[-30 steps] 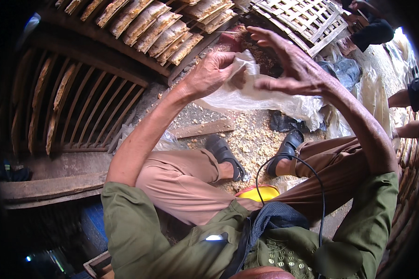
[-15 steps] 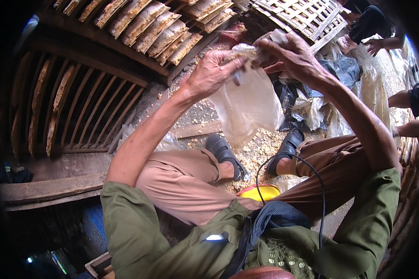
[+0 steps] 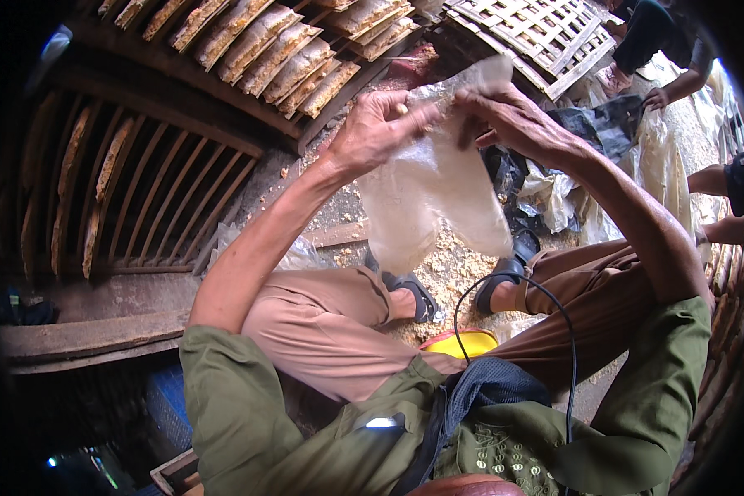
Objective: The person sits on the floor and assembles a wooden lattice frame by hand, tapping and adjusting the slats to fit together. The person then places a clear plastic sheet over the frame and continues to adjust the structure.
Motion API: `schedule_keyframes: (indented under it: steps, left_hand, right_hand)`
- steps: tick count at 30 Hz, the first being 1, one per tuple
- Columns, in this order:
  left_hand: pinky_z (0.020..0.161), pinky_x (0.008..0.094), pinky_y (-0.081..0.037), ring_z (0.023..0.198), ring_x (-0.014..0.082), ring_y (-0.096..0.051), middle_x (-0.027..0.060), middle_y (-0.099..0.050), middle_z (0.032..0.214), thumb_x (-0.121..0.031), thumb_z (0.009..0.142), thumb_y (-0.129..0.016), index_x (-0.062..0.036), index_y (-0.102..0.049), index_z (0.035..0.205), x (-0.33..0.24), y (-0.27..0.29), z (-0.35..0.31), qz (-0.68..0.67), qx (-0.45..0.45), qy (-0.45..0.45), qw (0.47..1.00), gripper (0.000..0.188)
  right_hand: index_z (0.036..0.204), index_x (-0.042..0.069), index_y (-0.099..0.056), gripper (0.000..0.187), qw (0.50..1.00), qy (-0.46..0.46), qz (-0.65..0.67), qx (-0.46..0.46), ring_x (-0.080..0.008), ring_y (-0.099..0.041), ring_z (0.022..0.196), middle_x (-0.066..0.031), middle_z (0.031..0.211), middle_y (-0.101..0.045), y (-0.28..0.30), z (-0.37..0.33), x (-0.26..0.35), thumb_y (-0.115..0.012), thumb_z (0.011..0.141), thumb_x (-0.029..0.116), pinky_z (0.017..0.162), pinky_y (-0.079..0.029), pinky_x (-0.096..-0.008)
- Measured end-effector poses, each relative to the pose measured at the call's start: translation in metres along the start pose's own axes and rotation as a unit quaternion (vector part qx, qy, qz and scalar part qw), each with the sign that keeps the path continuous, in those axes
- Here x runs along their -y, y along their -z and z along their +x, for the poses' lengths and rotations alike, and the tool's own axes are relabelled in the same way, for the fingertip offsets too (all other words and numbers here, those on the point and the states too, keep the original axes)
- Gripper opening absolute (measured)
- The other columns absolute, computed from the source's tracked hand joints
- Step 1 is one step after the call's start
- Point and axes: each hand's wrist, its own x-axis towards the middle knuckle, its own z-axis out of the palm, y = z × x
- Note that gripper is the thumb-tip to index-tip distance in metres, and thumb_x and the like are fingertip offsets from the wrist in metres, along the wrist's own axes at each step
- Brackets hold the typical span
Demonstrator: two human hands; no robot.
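A cloudy, translucent plastic sheet hangs above the floor between my knees, its lower edge loose and ragged in outline. My left hand pinches it near the upper left; those fingertips are smeared by motion. At the upper right my right hand grips the sheet between bent fingers, and a crumpled end of plastic sticks up past them. Behind the sheet, crumbs cover the ground around my dark sandals.
Slatted racks at left and top hold thin boards with pale, crusty slabs. A woven lattice panel leans at the top. Crumpled plastic lies at right, near another person's hand. A yellow container sits between my legs.
The plastic sheet has spread wider and flatter between my hands. My right hand has shifted slightly down. The other person's hand has moved lower, onto the plastic at right.
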Motion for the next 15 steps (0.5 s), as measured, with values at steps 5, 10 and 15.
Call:
schedule_keyframes:
  steps: [5,10,15]
  left_hand:
    - [0.052,0.0227,-0.047,0.061,0.0017,-0.059,-0.0037,-0.072,0.080,-0.047,0.111,-0.061,-0.0078,-0.080,0.100,0.003,0.005,-0.002,-0.101,0.002,0.096,0.990,0.045]
    - [0.055,0.0228,-0.053,0.066,0.0034,-0.065,-0.0012,-0.075,0.080,-0.045,0.109,-0.066,-0.0070,-0.081,0.102,-0.001,-0.006,0.000,-0.012,0.037,-0.038,0.999,0.041]
    - [0.054,0.0225,-0.052,0.064,0.0044,-0.066,0.0022,-0.077,0.082,-0.047,0.107,-0.067,-0.0059,-0.081,0.101,0.003,0.003,0.000,-0.138,0.005,0.080,0.987,0.044]
  right_hand:
    - [0.122,0.000,-0.072,0.058,0.996,0.055,-0.074,0.000,-0.0141,-0.070,0.093,-0.0089,0.103,-0.074,-0.006,-0.004,0.004,-0.062,0.109,0.055,0.085,-0.057,-0.0353]
    - [0.119,-0.001,-0.077,0.060,0.992,-0.040,-0.118,-0.017,-0.0123,-0.072,0.090,-0.0107,0.091,-0.075,0.009,-0.006,0.017,-0.058,0.111,0.056,0.075,-0.056,-0.0314]
    - [0.109,0.000,-0.081,0.064,0.987,0.105,-0.105,-0.065,-0.0141,-0.070,0.081,-0.0096,0.087,-0.075,-0.005,0.002,-0.001,-0.056,0.110,0.060,0.071,-0.055,-0.0345]
